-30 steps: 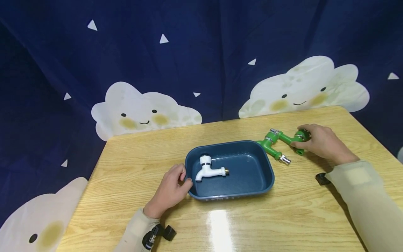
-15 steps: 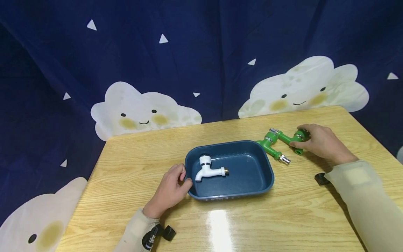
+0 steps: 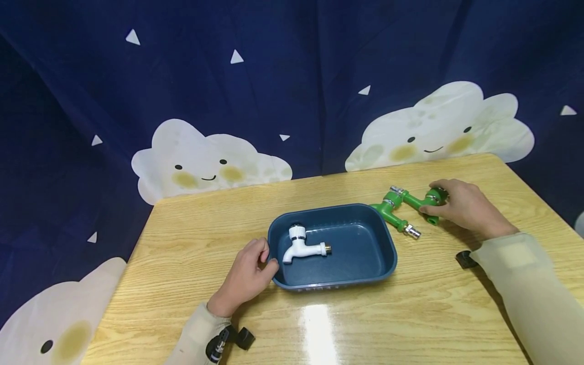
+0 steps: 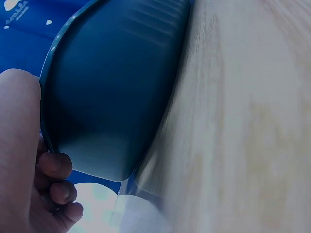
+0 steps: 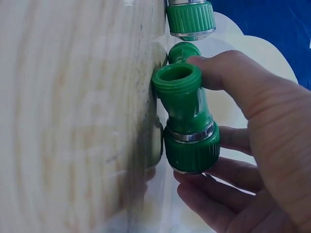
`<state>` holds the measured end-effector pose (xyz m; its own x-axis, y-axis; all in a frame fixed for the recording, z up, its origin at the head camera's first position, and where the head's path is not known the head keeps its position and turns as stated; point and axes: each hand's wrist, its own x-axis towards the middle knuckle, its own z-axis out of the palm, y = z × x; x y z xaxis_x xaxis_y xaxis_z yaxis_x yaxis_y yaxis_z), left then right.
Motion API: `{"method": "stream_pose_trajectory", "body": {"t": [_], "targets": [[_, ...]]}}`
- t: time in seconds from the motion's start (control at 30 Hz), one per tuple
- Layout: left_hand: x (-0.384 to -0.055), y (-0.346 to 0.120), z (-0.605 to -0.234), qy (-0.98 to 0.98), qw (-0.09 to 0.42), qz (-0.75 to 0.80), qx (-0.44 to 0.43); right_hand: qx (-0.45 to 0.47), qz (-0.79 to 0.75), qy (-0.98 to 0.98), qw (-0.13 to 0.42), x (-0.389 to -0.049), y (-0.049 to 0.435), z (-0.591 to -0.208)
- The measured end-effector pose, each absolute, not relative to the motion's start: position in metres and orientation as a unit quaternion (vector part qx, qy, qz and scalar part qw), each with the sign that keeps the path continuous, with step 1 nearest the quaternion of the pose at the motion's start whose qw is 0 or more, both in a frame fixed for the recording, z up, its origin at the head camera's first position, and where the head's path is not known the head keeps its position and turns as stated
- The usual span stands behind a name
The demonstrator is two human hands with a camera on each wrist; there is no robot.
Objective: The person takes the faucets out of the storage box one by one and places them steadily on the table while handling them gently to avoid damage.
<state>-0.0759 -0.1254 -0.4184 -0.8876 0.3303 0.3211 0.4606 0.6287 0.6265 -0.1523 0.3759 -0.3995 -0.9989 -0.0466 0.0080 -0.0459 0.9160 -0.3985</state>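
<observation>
right hand [image 3: 470,209] grips a green tap [image 3: 424,203], left hand [image 3: 245,271] holds the tub [image 3: 351,259]

on the wooden table [image 3: 205,218] we see the tub, which is dark blue, and inside it one white tap [image 3: 302,249]. this tap lies on the tub floor, in the left part, with its ridged knob toward the back, its spout to the left and its brass end to the right.

the left hand is at the left end of the tub; its fingers are bent, and together with the thumb they pinch the rim. in the left wrist view we see bent fingertips beside the outer wall.

the green tap is on the table, to the right of the tub. the right hand grips it from the right side, thumb on the body and fingers about the knob. in the right wrist view we look into its round mouth, and a shiny ring sits above the knob.

a second green tap [image 3: 390,214] lies between the tub and the gripped one, just beside the back right corner of the tub. the metal end of the gripped tap is at its knob; if they touch, we cannot tell.

both arms wear beige sleeves [image 3: 524,284]. behind the table we see a navy curtain [image 3: 301,66] with smiling white clouds [image 3: 442,126].
</observation>
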Motion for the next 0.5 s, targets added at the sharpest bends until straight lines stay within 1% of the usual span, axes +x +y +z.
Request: {"method": "stream_pose_trajectory", "body": {"t": [0.17, 0.5], "targets": [[-0.0757, -0.1255, -0.4176, -0.898, 0.08, -0.374, -0.216, -0.022, -0.201, 0.979, -0.001, -0.1515, 0.3753, -0.3991], [-0.0757, -0.1251, -0.4174, -0.902, 0.086, -0.365, -0.216, -0.018, -0.193, 0.981, -0.002, -0.1499, 0.3739, -0.3975]]}}
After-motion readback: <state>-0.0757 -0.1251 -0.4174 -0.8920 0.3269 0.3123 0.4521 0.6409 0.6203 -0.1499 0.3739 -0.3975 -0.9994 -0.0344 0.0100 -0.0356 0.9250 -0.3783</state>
